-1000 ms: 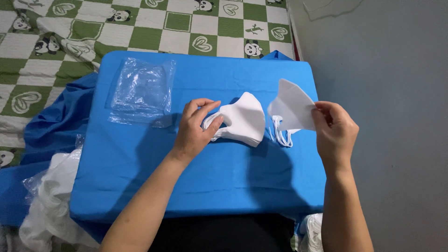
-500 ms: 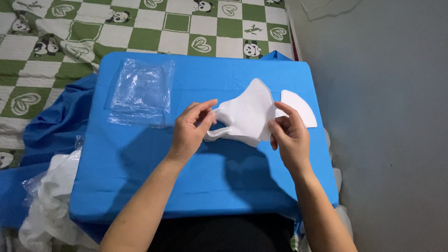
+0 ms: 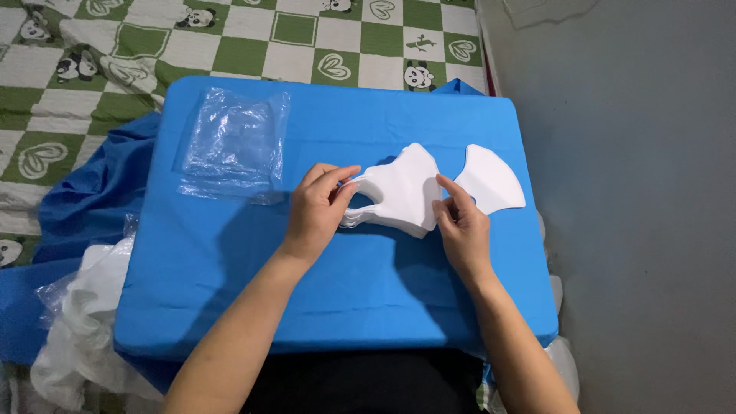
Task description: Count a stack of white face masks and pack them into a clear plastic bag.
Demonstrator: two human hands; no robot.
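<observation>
A stack of white face masks (image 3: 399, 192) lies in the middle of the blue cloth-covered board (image 3: 307, 284). My left hand (image 3: 316, 211) pinches the stack's left ear-loop end with thumb and fingers. My right hand (image 3: 460, 226) pinches the stack's right edge. A single white mask (image 3: 491, 180) lies flat on the blue cloth just right of the stack, apart from my right hand.
A pile of clear plastic bags (image 3: 234, 146) rests on the board's far left part. A green and white checkered blanket (image 3: 92, 69) spreads behind and to the left. White bagged material (image 3: 84, 322) sits at the lower left. A grey floor (image 3: 644, 192) lies to the right.
My right hand has laid the single mask down on the cloth at the right and moved left to the stack's edge. My left hand stays on the stack.
</observation>
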